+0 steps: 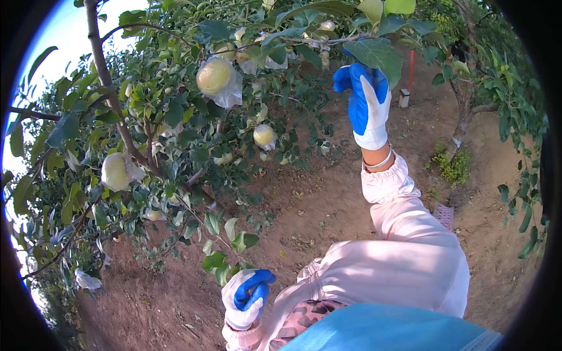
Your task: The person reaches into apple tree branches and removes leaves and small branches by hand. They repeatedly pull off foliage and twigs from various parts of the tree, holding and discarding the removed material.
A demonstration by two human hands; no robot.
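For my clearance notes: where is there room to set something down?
Brown soil lies mostly bare between the green leafy tree and the pale pink right sleeve. The tree is crowded with leaves and round yellow fruit in clear plastic.

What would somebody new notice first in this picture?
Probably the right hand in its blue-and-white glove, raised to a big leaf right of centre, near the top. Then a yellow fruit in a clear bag, upper left. The left hand, in a matching glove, is low, left of centre.

Head-worn fisheye, facing forward and down
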